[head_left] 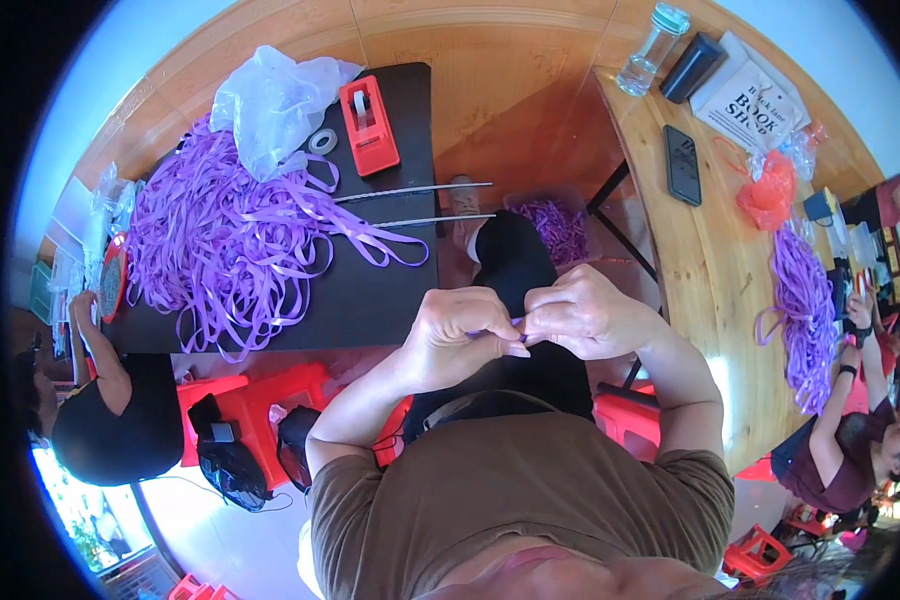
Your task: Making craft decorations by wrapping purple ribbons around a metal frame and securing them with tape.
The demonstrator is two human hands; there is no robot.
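pinching a thin purple plastic ribbon strip (518, 322), left hand (457, 335) and right hand (582, 315) both grip it (fingertips touching) beside the black tabletop (370, 300).

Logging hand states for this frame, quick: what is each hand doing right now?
Left hand: closed, pinching a purple ribbon piece at the fingertips.
Right hand: closed, pinching the same ribbon piece from the other side.

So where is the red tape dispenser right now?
The red tape dispenser sits at the far end of the black table, between a clear plastic bag and the table's right edge.
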